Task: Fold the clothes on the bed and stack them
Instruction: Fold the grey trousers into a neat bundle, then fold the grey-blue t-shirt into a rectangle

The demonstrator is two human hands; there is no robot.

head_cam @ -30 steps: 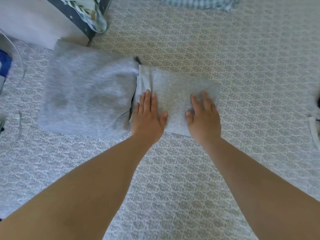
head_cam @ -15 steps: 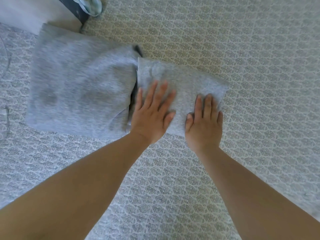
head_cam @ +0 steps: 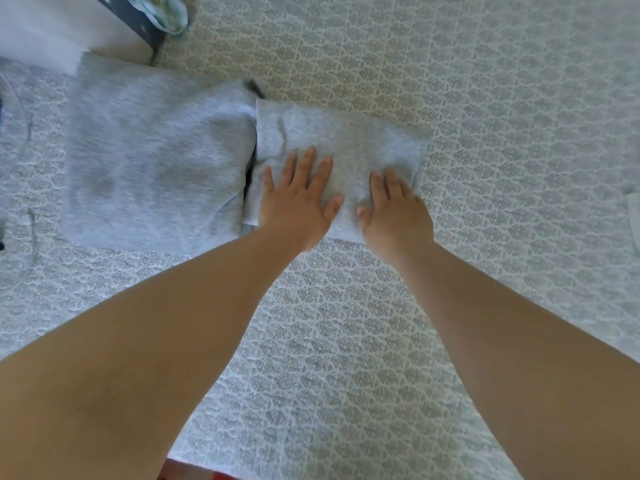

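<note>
Both hands lie flat on the small folded rectangle of heather-grey knit cloth (head_cam: 341,147), which rests on the pale quilted bedspread with its repeating leaf print (head_cam: 485,98); the left hand (head_cam: 294,199) has its fingers spread straight and pressing the near-left part of that cloth, holding nothing, and the right hand (head_cam: 394,209) presses the near-right corner with fingers straight and close together, thumb tucked along the cloth's near edge, also gripping nothing. Just to the left of the small grey cloth, touching or slightly overlapping its left edge, lies the larger folded grey sweatshirt-like garment (head_cam: 156,157); which of the two edges sits on top cannot be told, since a dark gap shows between them. Beyond that larger garment, at the far-left corner, a white pillow or cushion (head_cam: 52,32) and a crumpled pale green patterned fabric (head_cam: 166,15) are partly in view. The likely trouble from here, as I judge it, is that smoothing with flat palms drags the soft knit sideways, so the upper layers slide and the fold goes skew or opens at the far-right corner, which neither hand pins. A push toward the left could also ruck the larger garment's edge. When the small cloth is lifted for stacking, a loose hold on one side may let it unfold.
</note>
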